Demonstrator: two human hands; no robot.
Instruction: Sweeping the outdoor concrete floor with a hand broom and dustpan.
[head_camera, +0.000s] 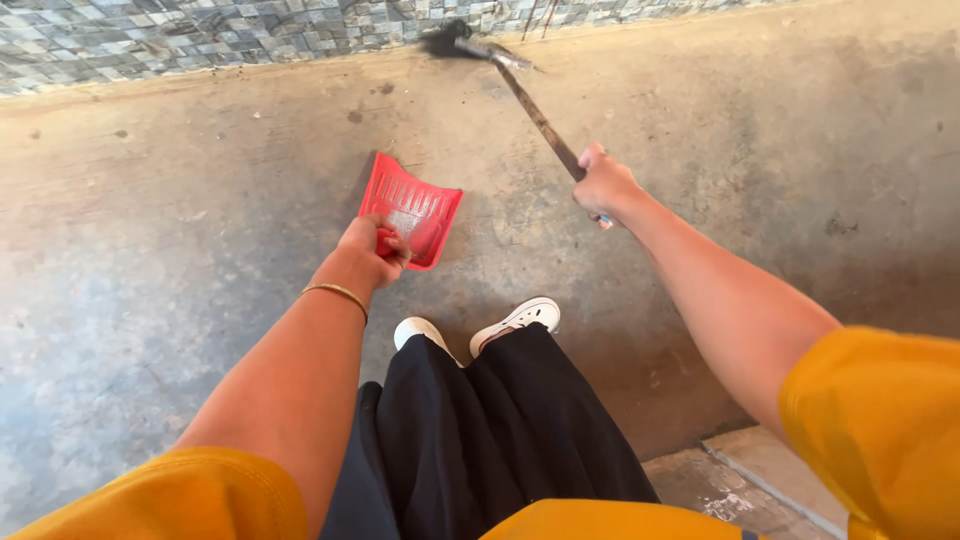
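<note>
The person is standing over a bare concrete floor (180, 240), looking down past a black skirt (480, 440) and white shoes (515, 322). The left hand (372, 250) is closing around the handle end of a red plastic dustpan (412, 208), the grip pressed together on it with the fingers wrapped over the near edge. The dustpan is lying on the floor just ahead of the feet, its ribbed scoop pointing away toward the tiled wall (200, 35). A thin gold bangle (338, 293) is sitting on that wrist.

The right hand (603, 185) is clenching the near end of a long, dark broom handle (540, 122), the grip shut tight around the shaft. The handle is slanting up and away to a dark brush head (446, 42), which is blurred and resting near the foot of the wall, well apart from the dustpan.

Judging by its look, the dustpan is thin moulded plastic: light, fairly stiff but able to flex, and likely to skid on smooth concrete unless it is pressed down at the handle, which is the sensible place to hold it. The broom seems light too, though long, so a hold at the end is giving reach while a hold lower on the shaft would probably give more control. The handle looks worn and rough rather than slippery.
</note>
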